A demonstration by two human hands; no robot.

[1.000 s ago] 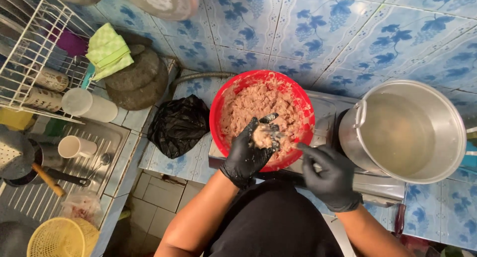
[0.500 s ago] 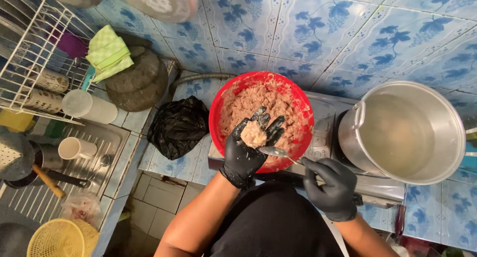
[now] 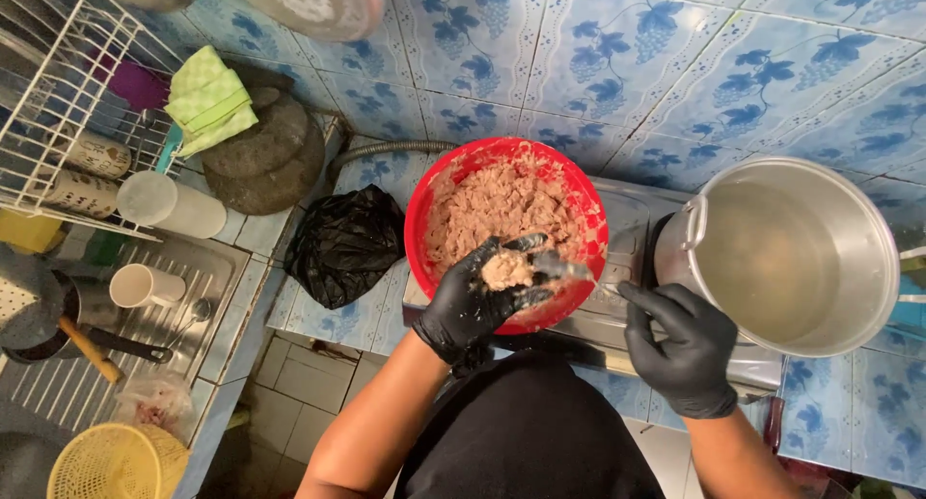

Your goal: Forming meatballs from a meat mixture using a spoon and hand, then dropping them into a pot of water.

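A red bowl (image 3: 432,192) full of pinkish minced meat mix (image 3: 502,202) stands on the stove top. Over its near rim, my left hand (image 3: 470,311), in a black glove, cups a small lump of the mix (image 3: 507,269). To its right, my right hand (image 3: 687,354), also in a black glove, grips a spoon (image 3: 567,267). The spoon's blurred bowl sits just right of the lump, by my left fingertips. A large steel pot (image 3: 873,231) holding cloudy water stands right of the bowl, close to my right hand.
A black plastic bag (image 3: 345,244) lies left of the bowl. Farther left are a stone mortar (image 3: 260,157), a green cloth (image 3: 207,99), a wire dish rack (image 3: 53,94), a white cup (image 3: 145,287) on the sink drainer and a yellow basket (image 3: 106,465). Blue tiled wall behind.
The spoon has slid to the right across the lump in my left hand, and my right hand has shifted slightly right. My left hand has stayed over the bowl's rim.
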